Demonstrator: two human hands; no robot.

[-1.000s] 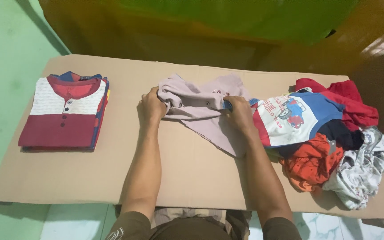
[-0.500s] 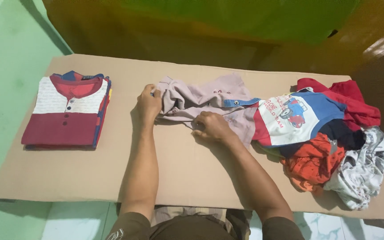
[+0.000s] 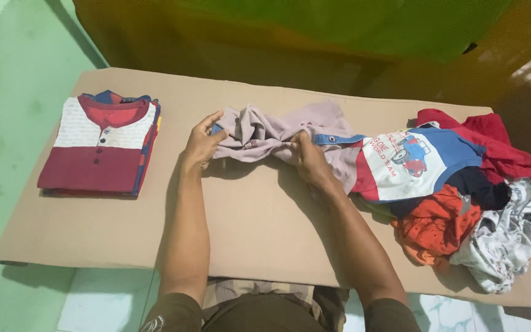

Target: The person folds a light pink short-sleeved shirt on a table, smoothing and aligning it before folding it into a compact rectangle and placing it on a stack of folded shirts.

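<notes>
We grip the crumpled beige shirt (image 3: 278, 132) mid-counter: left hand (image 3: 201, 144) pinching its left end, right hand (image 3: 308, 160) clenched on the middle. It seems light, limp; hold seams or edges.

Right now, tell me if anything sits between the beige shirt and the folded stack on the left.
Nothing visible does. Both hands, left hand and right hand, grip the beige shirt; only bare cardboard lies before the folded stack.
</notes>
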